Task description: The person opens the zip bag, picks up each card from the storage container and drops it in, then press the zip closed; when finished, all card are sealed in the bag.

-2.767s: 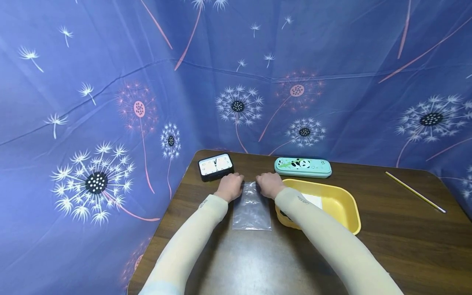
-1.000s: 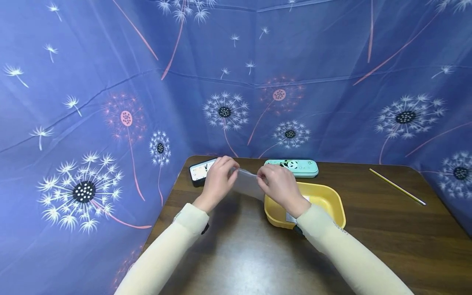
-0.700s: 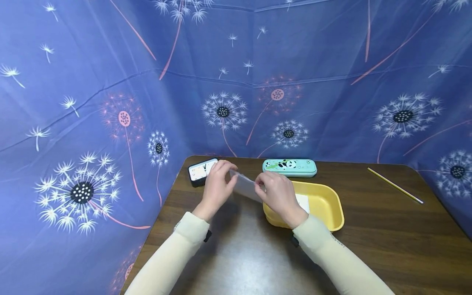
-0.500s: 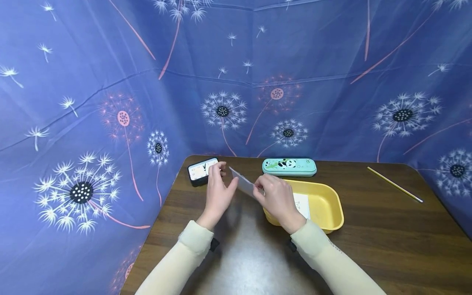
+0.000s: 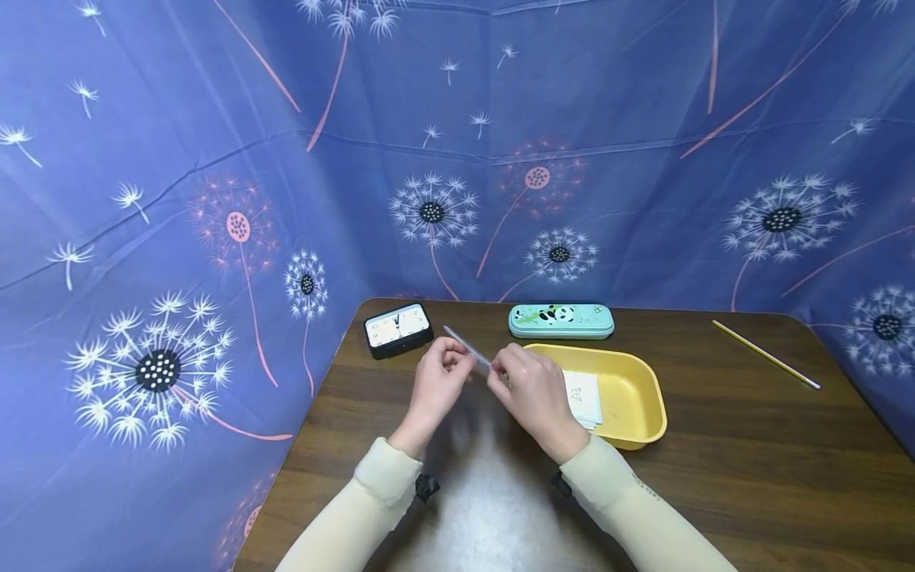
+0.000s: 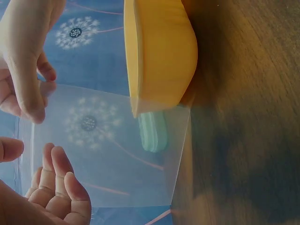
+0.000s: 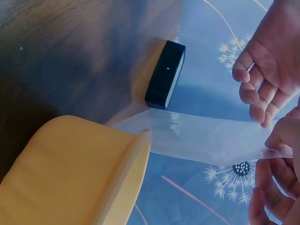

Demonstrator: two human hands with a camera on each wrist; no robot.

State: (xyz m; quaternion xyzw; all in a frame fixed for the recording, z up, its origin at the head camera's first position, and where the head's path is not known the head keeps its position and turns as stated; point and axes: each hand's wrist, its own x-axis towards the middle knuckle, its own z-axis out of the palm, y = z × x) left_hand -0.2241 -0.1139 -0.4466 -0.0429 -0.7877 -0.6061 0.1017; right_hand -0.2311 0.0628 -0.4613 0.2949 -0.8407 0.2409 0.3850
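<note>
Yellow tray (image 5: 646,397) beside right hand (image 5: 532,397)

Makeshift recording booth: wooden table (image 5: 715,445) walled in by dandelion-print blue cloth (image 5: 214,159), with desk clock (image 5: 397,328) and pencil case (image 5: 561,320).

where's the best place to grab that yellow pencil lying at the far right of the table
Pinch the pencil near its middle, coming straight down from above. It lies flat and slanted on bare table, apart from the yellow tray, so both long sides are probably free for thumb and fingertip, and a mid-shaft hold should keep it level.
</note>
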